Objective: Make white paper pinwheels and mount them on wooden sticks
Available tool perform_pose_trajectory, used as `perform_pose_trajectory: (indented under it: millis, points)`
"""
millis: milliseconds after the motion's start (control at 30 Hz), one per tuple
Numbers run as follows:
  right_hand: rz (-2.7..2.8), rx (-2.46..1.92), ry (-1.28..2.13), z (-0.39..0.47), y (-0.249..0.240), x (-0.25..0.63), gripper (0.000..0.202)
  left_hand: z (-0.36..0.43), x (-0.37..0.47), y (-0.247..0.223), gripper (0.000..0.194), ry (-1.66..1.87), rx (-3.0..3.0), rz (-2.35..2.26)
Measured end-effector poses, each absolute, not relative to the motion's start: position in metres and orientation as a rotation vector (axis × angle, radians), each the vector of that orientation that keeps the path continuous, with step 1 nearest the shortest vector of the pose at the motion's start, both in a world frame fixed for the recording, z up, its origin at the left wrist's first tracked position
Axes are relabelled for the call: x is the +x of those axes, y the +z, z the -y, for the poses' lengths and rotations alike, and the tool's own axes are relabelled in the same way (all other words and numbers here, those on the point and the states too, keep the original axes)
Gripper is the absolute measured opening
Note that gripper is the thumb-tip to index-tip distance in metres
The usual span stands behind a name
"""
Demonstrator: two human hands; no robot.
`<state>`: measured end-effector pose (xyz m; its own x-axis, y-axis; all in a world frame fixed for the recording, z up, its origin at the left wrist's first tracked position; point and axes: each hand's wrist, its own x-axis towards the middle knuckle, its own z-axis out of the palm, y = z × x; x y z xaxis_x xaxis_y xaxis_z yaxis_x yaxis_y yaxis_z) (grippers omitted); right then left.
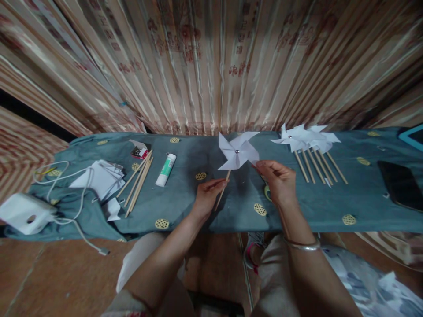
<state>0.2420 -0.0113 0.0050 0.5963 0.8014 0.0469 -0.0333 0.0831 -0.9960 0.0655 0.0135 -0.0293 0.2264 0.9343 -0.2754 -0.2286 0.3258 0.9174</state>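
A white paper pinwheel [235, 157] with a silver pin at its centre is held up over the middle of the cloth. My left hand [209, 197] is closed around its thin wooden stick [222, 194]. With thumb and fingers, my right hand [277, 177] pinches the tip of the pinwheel's right blade. Under that hand a roll of tape [267, 193] partly shows. To the right lies a row of several pinwheels [306, 139], their paper heads overlapping and their sticks pointing toward me.
A green-and-white glue stick [165, 170], loose wooden sticks [139, 187], a small red-and-black box [140, 150] and white paper sheets [101, 179] lie at left. Beyond them are a white power adapter [28, 214] and its cable. A black phone [401, 185] rests at right. A curtain [205, 66] hangs behind.
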Motion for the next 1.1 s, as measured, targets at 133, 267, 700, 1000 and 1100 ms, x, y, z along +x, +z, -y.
perform_pose_trajectory:
  millis: [133,267,700,1000,1100]
  points:
    - [0.742,-1.359,0.722,0.012,0.004,0.234,0.016,-0.015,0.065,-0.031,0.028,0.978,0.859,-1.006]
    - [0.774,-1.359,0.753,0.013,0.003,0.229,0.02,-0.015,0.065,-0.032,0.028,0.995,0.865,-1.006]
    - [0.897,-1.29,0.92,0.012,-0.005,0.211,0.024,-0.015,0.066,-0.031,0.03,0.987,0.869,-0.997]
    - [0.977,-1.317,0.932,0.012,0.002,0.196,0.025,-0.013,0.067,-0.031,0.03,0.998,0.853,-0.967]
    - [0.998,-1.375,0.864,0.014,0.005,0.196,0.03,-0.014,0.067,-0.028,0.031,0.986,0.828,-0.971]
